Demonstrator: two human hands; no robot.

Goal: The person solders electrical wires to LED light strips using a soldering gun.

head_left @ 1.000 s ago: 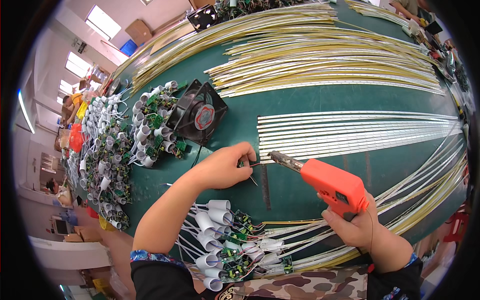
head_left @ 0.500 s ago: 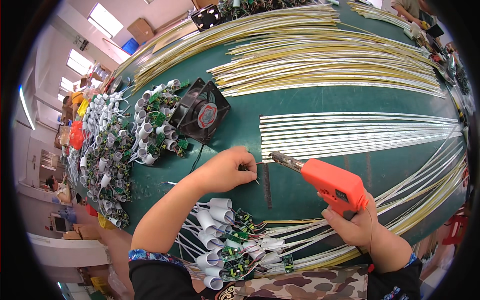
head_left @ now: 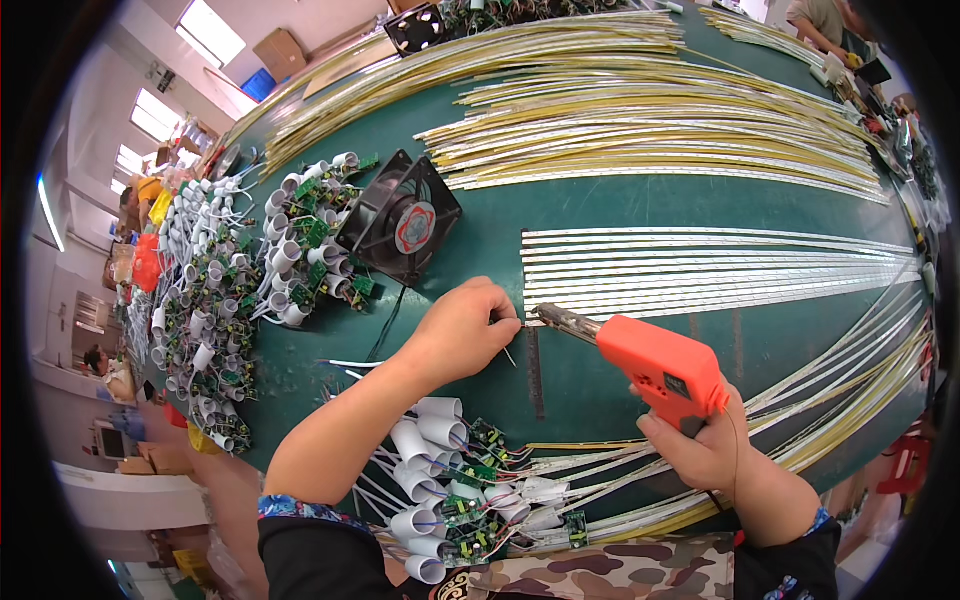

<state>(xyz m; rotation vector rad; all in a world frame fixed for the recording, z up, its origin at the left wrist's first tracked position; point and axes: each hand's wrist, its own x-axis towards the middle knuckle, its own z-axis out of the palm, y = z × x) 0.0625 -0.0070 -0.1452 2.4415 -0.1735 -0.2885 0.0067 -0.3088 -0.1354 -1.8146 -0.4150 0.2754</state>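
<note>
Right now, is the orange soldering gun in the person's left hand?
No, the right hand grips the orange soldering gun, while the left hand pinches a wire at its tip.

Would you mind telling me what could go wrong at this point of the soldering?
The soldering gun tip sits right beside the left hand fingertips pinching a thin wire at the LED strip end; a slip could likely burn them. The right hand holds the gun far back, so the tip may wander. The fan cable runs close under the left forearm and might snag.
</note>
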